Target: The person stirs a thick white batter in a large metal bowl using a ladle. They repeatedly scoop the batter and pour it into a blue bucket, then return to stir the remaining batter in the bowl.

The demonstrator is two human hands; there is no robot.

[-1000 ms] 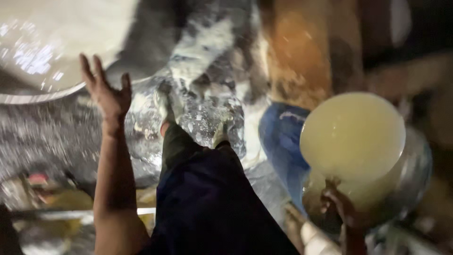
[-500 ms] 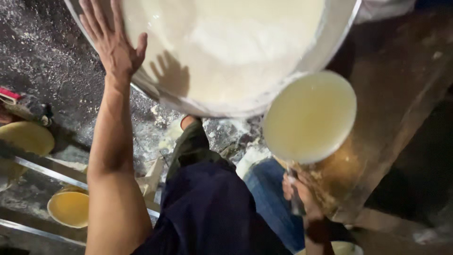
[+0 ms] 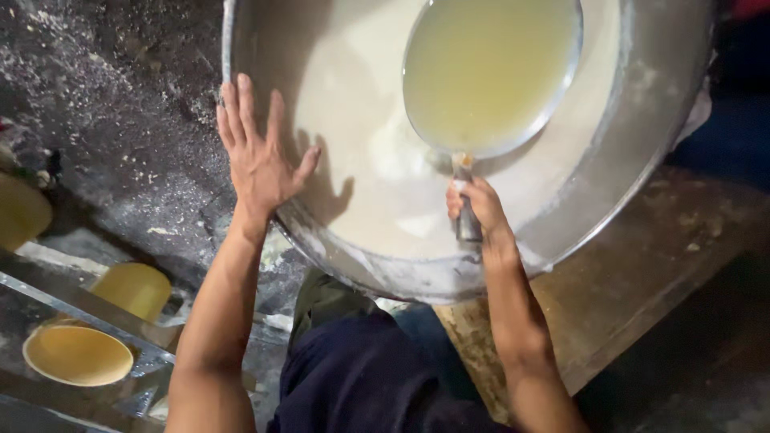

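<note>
Steel pan (image 3: 489, 76) of yellowish liquid in right hand (image 3: 480, 210)

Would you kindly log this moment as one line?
left hand: flat on large metal basin rim | right hand: grips metal ladle of yellowish liquid

The big basin (image 3: 642, 120) was dull grey metal, its rim smeared with matt white batter. The ladle (image 3: 489, 72) was shiny metal with glossy yellowish liquid in it. The floor (image 3: 104, 104) looked rough, dark and flour-dusted; the plank (image 3: 642, 281) was worn wood.
</note>
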